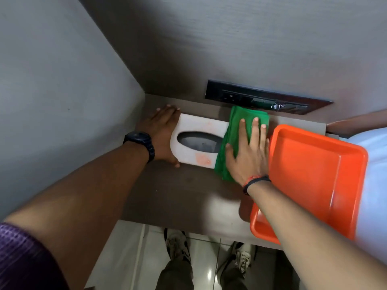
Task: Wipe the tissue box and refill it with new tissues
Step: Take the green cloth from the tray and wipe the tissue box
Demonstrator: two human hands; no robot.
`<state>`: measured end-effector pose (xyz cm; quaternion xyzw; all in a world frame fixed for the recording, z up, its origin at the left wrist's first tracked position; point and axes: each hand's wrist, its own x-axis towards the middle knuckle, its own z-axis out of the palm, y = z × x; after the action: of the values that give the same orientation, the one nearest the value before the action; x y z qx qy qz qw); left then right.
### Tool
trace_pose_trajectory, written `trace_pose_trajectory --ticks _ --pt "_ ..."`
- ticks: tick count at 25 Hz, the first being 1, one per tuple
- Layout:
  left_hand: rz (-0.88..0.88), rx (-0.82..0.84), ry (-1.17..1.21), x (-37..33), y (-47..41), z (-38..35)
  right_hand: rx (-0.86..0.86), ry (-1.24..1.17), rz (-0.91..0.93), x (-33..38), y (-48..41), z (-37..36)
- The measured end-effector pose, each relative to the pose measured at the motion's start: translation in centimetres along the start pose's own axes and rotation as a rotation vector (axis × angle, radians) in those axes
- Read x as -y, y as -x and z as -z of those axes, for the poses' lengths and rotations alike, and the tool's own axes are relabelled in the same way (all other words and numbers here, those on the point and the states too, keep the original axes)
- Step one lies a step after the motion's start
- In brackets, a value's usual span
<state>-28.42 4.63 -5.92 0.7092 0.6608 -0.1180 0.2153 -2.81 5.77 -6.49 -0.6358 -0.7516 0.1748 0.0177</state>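
A white tissue box [199, 127] with a dark oval slot lies flat on the brown desk [178, 195], near the left wall. My left hand [162, 132] grips its left end, fingers spread along the far side and thumb at the near corner. My right hand [248, 151] lies flat, fingers apart, pressing a folded green cloth [236, 122] onto the right end of the box. The cloth hides that end. I see no tissues through the slot.
An orange plastic tray [314, 174] rests on the desk's right side, touching my right hand and overhanging the front edge. A black socket panel [261, 97] is set in the back wall. A grey wall [62, 91] closes the left. My shoes [178, 245] show below.
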Motion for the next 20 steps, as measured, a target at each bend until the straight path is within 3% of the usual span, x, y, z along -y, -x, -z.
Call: trace_pose_trajectory --ticks 9,14,18,20 --pt "-0.003 -0.001 0.041 0.0 0.1 0.1 -0.089 0.107 -0.080 2.9 -0.2 -2.2" --pt "-0.023 -0.029 0.045 0.2 -0.2 -0.4 -0.033 0.071 0.067 7.4 -0.2 -3.5" --pt "-0.028 -0.029 0.064 0.2 0.0 -0.2 -0.010 0.138 0.208 5.0 0.9 -3.1" --pt "-0.037 -0.036 0.052 0.2 0.0 -0.1 -0.032 0.143 0.169 2.9 1.3 -2.3"
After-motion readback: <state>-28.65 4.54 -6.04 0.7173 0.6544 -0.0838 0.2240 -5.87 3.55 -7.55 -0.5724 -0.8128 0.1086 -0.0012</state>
